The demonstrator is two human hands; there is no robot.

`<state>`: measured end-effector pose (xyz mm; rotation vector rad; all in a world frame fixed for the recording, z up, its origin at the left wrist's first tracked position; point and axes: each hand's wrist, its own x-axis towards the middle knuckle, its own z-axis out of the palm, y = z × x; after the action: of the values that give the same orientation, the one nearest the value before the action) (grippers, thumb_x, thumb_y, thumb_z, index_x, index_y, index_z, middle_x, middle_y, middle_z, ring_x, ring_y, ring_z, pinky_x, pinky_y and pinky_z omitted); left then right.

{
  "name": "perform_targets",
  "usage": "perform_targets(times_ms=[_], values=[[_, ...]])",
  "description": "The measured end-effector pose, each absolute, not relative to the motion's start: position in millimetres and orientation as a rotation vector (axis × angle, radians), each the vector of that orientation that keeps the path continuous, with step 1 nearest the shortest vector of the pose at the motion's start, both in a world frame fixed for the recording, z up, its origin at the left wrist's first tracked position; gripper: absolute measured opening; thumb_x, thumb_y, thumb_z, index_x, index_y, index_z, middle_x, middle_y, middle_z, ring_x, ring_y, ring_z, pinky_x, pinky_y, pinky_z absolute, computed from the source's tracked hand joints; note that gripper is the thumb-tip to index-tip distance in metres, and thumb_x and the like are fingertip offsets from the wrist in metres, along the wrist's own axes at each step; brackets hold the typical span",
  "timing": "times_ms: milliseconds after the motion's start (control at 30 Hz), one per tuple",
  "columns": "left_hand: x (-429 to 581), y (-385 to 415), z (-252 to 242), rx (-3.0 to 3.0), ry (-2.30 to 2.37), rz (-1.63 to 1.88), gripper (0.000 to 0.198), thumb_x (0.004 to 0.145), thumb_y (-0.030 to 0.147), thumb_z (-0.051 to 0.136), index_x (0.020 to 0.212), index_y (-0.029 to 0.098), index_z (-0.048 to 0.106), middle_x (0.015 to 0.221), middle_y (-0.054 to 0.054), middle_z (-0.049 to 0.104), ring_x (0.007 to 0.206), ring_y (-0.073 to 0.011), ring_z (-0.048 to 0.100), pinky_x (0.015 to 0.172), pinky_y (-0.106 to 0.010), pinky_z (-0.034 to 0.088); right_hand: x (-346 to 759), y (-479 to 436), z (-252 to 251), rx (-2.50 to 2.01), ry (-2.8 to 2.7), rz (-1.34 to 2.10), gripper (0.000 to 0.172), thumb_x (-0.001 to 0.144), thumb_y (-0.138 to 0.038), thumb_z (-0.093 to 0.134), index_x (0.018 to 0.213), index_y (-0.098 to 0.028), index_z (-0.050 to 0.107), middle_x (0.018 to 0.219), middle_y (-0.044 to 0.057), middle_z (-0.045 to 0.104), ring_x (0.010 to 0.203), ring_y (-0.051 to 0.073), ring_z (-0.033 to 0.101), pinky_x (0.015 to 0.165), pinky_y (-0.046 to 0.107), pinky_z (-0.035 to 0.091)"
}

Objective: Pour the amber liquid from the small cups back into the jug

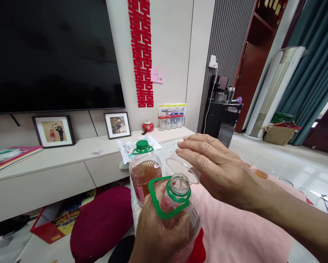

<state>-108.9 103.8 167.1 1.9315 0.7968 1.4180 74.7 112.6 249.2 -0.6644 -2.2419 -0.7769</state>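
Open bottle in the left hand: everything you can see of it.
The bottle is clear, apparently plastic, with a threaded neck. A green collar and looped handle ring the neck's base. The mouth is uncapped, facing up. It stands roughly upright, in front of the capped bottle. The left hand grips its body below the collar. A clear round piece sits by the mouth; contact is unclear. Base hidden; contents unclear.

you have an uncapped clear bottle (196, 219), mouth up, green handle (159, 212) round its neck, in your left hand (162, 233), a clear round piece (180, 168) tilted by your right hand (221, 168).
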Motion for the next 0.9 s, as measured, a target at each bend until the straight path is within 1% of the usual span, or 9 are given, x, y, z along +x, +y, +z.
perform_targets(times_ms=[67, 200, 333, 467, 600, 667, 800, 900], values=[[-109.7, 104.8, 168.8, 1.980, 0.790, 1.431, 0.008, 0.071, 0.017, 0.053, 0.073, 0.024, 0.050, 0.066, 0.005, 0.050, 0.060, -0.0130, 0.051, 0.058, -0.025, 0.049, 73.7, 111.4, 250.1, -0.653, -2.252, -0.802, 0.032, 0.095, -0.002, 0.057, 0.126, -0.005, 0.064, 0.129, 0.018, 0.069, 0.126, 0.029, 0.059, 0.111, 0.049, 0.050], [-110.2, 107.3, 164.3, 2.034, 0.809, 1.451, 0.013, 0.070, 0.015, 0.054, 0.073, 0.025, 0.047, 0.064, 0.006, 0.046, 0.056, -0.0123, 0.047, 0.053, -0.024, 0.043, 73.1, 108.6, 251.1, -0.669, -2.281, -0.842, 0.033, 0.097, -0.002, 0.054, 0.129, -0.006, 0.063, 0.132, 0.017, 0.069, 0.130, 0.030, 0.058, 0.115, 0.053, 0.047], [-110.9, 107.4, 158.8, 2.069, 0.839, 1.453, 0.014, 0.070, 0.014, 0.056, 0.075, 0.025, 0.048, 0.064, 0.006, 0.049, 0.057, -0.0122, 0.050, 0.052, -0.024, 0.044, 73.2, 107.5, 251.3, -0.682, -2.302, -0.856, 0.033, 0.098, -0.003, 0.054, 0.130, -0.007, 0.062, 0.134, 0.016, 0.068, 0.132, 0.030, 0.057, 0.117, 0.054, 0.044], [-110.7, 105.3, 161.8, 2.072, 0.844, 1.504, 0.014, 0.069, 0.014, 0.053, 0.077, 0.025, 0.051, 0.067, 0.006, 0.054, 0.060, -0.0118, 0.054, 0.056, -0.023, 0.046, 72.2, 107.5, 251.2, -0.652, -2.291, -0.868, 0.033, 0.097, -0.003, 0.056, 0.130, -0.007, 0.062, 0.132, 0.016, 0.069, 0.131, 0.029, 0.057, 0.117, 0.052, 0.044], [-109.2, 106.2, 163.0, 2.075, 0.841, 1.510, 0.015, 0.069, 0.012, 0.052, 0.074, 0.025, 0.046, 0.062, 0.007, 0.047, 0.054, -0.0110, 0.047, 0.051, -0.023, 0.043, 70.0, 106.7, 252.4, -0.637, -2.297, -0.872, 0.032, 0.097, -0.002, 0.054, 0.128, -0.007, 0.062, 0.131, 0.016, 0.069, 0.129, 0.030, 0.058, 0.116, 0.053, 0.045], [-108.4, 107.4, 162.1, 2.074, 0.845, 1.505, 0.017, 0.068, 0.011, 0.052, 0.074, 0.025, 0.045, 0.062, 0.007, 0.046, 0.054, -0.0110, 0.047, 0.050, -0.023, 0.042, 68.7, 105.7, 253.6, -0.628, -2.294, -0.877, 0.030, 0.098, -0.003, 0.053, 0.126, -0.007, 0.063, 0.130, 0.016, 0.070, 0.128, 0.030, 0.059, 0.115, 0.054, 0.046], [-107.6, 108.2, 162.1, 2.067, 0.807, 1.511, 0.019, 0.067, 0.010, 0.053, 0.074, 0.026, 0.045, 0.062, 0.008, 0.049, 0.054, -0.0107, 0.049, 0.049, -0.022, 0.044, 66.6, 103.9, 255.7, -0.616, -2.287, -0.904, 0.029, 0.100, -0.004, 0.050, 0.126, -0.007, 0.063, 0.128, 0.016, 0.071, 0.127, 0.031, 0.061, 0.114, 0.054, 0.046], [-107.6, 107.1, 164.3, 2.031, 0.779, 1.550, 0.027, 0.065, 0.010, 0.054, 0.085, 0.027, 0.055, 0.071, 0.007, 0.061, 0.062, -0.0117, 0.060, 0.057, -0.021, 0.053, 65.8, 103.0, 256.8, -0.610, -2.289, -0.918, 0.029, 0.101, -0.005, 0.050, 0.126, -0.007, 0.063, 0.128, 0.016, 0.072, 0.127, 0.031, 0.062, 0.115, 0.054, 0.046]])
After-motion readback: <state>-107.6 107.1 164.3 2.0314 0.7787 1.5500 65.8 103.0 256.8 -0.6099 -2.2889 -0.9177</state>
